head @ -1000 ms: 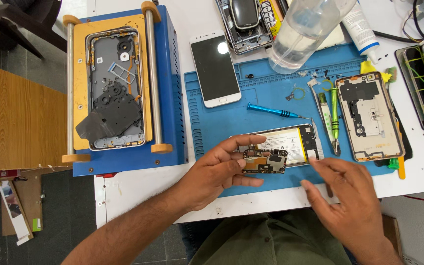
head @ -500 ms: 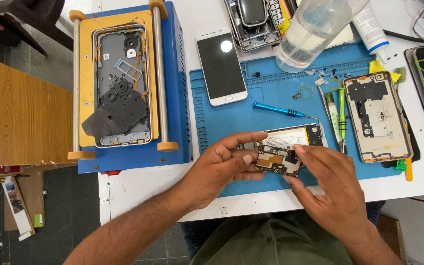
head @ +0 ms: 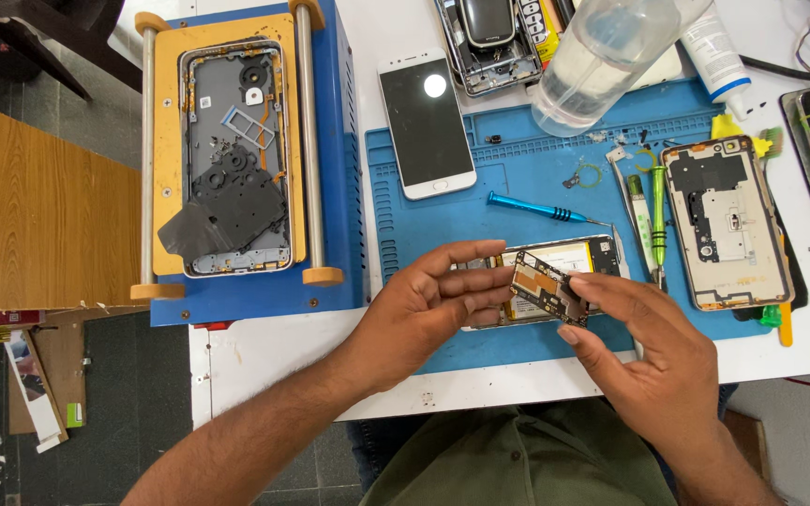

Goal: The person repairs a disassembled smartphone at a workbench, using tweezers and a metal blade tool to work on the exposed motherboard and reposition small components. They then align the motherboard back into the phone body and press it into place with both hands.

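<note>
Near the counter's front edge, the right hand (head: 653,370) is pinching a small circuit board (head: 546,289) in its grip, thumb and fingers pressed onto it, tilted just above the opened phone (head: 564,267) lying on the blue mat (head: 536,201). The left hand (head: 424,314) is steadying that phone, fingers spread along its left end. Just beyond, a blue screwdriver (head: 536,208) is lying on the mat. Toward the far edge, a white phone (head: 427,122) is resting face up, and a clear bottle (head: 602,61) is lying on its side.
</note>
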A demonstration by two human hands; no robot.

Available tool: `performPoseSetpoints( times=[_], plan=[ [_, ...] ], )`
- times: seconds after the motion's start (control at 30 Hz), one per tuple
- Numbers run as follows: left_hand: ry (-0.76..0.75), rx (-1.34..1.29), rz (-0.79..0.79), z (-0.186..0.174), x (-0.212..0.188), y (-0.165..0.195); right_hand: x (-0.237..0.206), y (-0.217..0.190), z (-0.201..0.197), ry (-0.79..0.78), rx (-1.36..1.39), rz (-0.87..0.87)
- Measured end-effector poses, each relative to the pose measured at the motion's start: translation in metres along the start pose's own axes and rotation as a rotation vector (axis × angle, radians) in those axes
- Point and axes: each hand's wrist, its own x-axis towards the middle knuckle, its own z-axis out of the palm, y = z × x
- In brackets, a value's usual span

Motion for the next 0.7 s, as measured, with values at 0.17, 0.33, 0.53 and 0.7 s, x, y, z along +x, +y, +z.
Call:
performPoseSetpoints(
  times=[0.17, 0.33, 0.53, 0.7],
  plan=[
    [0.05, 0.39, 0.148, 0.009, -0.01, 0.001, -0.005, 0.004, 0.0, -0.032, 0.254, 0.175],
    [0.146, 0.791, 0.321, 0.005, -0.014, 0.004, -0.008, 0.014, -0.002, -0.058, 0.498, 0.439],
    [0.124, 0.746, 0.397, 0.002, -0.012, 0.002, -0.004, 0.027, 0.004, -0.153, 0.904, 0.555],
    [0.052, 0.24, 0.026, 0.003, -0.005, 0.0, 0.0, 0.027, 0.018, -0.239, 0.906, 0.628]
  ],
)
